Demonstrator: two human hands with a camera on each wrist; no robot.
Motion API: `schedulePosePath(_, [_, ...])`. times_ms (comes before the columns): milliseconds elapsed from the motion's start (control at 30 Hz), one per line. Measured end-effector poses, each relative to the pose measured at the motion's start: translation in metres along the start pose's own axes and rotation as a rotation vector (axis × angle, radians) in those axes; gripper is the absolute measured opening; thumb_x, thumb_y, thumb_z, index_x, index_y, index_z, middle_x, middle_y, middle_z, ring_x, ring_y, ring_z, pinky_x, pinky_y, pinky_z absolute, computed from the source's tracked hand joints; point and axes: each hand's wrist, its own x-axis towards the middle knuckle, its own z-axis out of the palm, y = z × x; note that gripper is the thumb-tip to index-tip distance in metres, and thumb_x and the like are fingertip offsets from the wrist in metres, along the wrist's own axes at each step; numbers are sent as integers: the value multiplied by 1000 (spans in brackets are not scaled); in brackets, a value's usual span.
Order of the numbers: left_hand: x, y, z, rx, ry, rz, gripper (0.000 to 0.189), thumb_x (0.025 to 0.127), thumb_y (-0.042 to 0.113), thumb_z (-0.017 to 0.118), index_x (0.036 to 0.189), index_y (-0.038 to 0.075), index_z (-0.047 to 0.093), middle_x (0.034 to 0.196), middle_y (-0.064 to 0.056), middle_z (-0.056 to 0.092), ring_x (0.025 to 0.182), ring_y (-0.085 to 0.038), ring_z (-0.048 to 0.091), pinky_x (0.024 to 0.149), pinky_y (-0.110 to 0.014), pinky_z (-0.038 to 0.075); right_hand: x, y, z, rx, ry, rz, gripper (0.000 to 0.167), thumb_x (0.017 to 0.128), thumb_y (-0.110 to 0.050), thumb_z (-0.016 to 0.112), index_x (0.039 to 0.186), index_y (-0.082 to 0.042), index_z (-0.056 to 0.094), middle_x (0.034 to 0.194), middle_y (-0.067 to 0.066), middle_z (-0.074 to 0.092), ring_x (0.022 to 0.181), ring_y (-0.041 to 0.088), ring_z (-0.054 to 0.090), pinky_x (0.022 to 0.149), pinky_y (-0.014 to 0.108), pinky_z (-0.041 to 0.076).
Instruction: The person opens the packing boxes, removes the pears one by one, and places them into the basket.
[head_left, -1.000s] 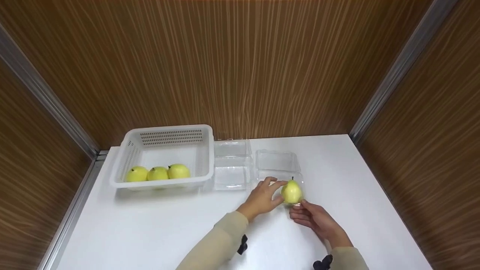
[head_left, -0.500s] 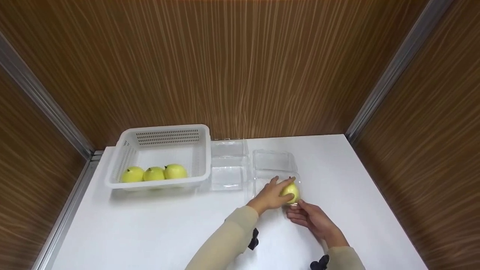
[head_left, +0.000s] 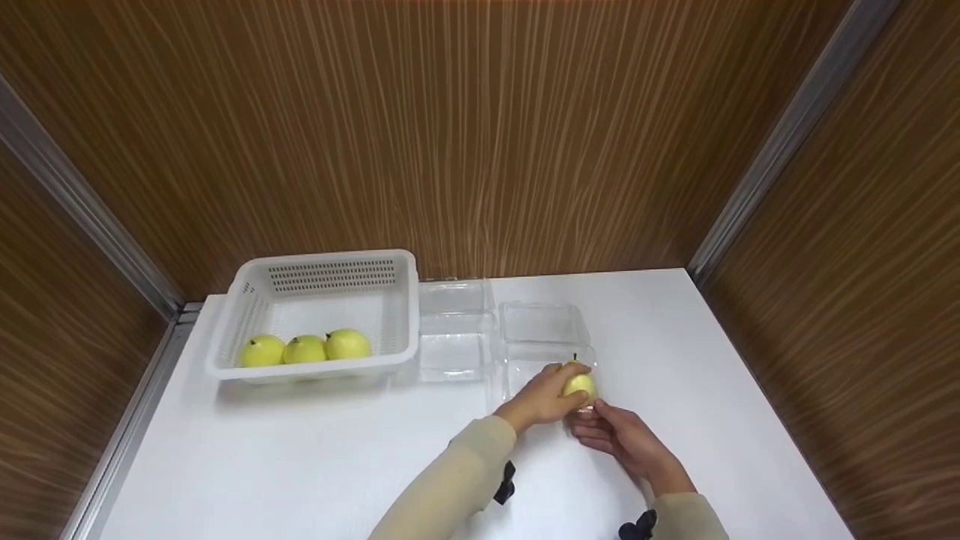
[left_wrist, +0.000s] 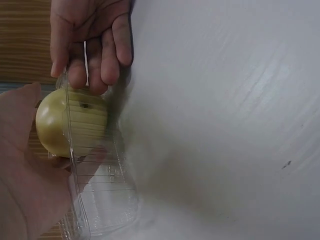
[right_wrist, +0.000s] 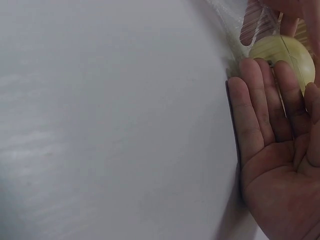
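Note:
A yellow pear (head_left: 578, 385) sits at the front right corner of a clear plastic clamshell box (head_left: 525, 369), its stem pointing up in the head view. My left hand (head_left: 544, 395) reaches over the box and grips the pear, thumb on the near side and fingers over the top. At the box's front right corner, my right hand (head_left: 628, 441) pinches the rim, thumb above and fingers along the outer wall. Through the ribbed wall (left_wrist: 92, 167), the left wrist view shows the lower part of the pear. The box's hinged lid (head_left: 545, 324) lies open toward the back.
Left of this box stands another open clear clamshell box (head_left: 452, 354), close to a white plastic basket (head_left: 315, 370). Three yellow-green pears (head_left: 305, 349) lie along the basket's front side. Wood-grain panels (head_left: 450, 135) close off the white table (head_left: 315, 457) at the back and sides.
My left fingers have moved from spread beside the pear to gripping it, and the pear sits slightly lower. My right hand stays at the box's rim. The head view has shifted slightly.

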Motion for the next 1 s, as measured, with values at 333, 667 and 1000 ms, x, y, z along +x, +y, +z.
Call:
schedulePosePath(333, [3, -2, -3, -21, 67, 10, 30, 99, 31, 57, 127, 18, 53, 127, -11, 56, 107, -19, 56, 84, -27, 50, 1, -4, 2, -2, 18, 4, 54, 105, -42, 45, 125, 6, 61, 115, 15, 71, 111, 26, 69, 99, 39, 53])
schedulePosePath(667, [0, -5, -9, 2, 102, 5, 25, 100, 28, 55, 124, 20, 54, 119, -7, 55, 106, -18, 56, 88, -31, 50, 3, -4, 4, -43, 34, 7, 52, 108, -38, 38, 123, 6, 61, 115, 17, 71, 111, 26, 69, 98, 38, 53])
schedulePosePath(1000, [-1, -7, -6, 37, 170, 40, 31, 96, 27, 60, 127, 26, 66, 131, -6, 53, 117, -22, 57, 97, -34, 48, 0, 0, 1, -4, 39, 7, 50, 109, -35, 38, 121, 7, 62, 112, 17, 72, 109, 25, 70, 98, 38, 54])
